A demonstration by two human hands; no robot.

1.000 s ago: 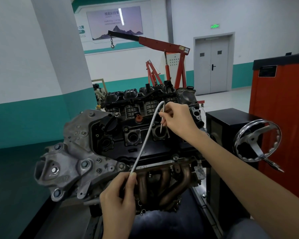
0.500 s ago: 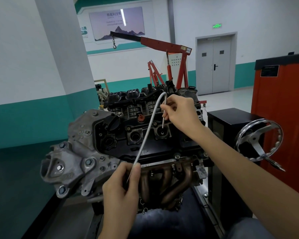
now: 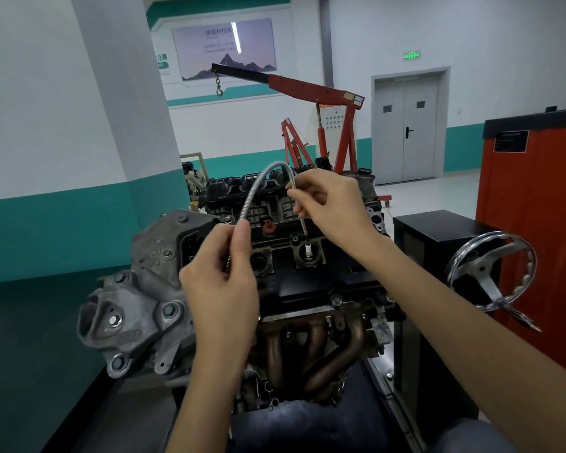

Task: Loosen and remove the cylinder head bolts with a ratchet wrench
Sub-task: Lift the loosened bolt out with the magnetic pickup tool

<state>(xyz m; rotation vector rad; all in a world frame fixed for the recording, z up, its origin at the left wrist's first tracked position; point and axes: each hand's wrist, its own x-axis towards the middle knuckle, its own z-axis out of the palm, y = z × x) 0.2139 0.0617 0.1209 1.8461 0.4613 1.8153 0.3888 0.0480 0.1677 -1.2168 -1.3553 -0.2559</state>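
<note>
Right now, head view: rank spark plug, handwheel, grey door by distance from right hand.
1. Spark plug, just below the right hand.
2. Handwheel, off to the right.
3. Grey door, far back wall.

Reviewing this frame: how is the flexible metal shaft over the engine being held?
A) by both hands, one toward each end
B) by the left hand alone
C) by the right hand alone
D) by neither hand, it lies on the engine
A: the left hand grips the lower end of the flexible shaft, while the right hand pinches it near the tip that points down at the engine.
</note>
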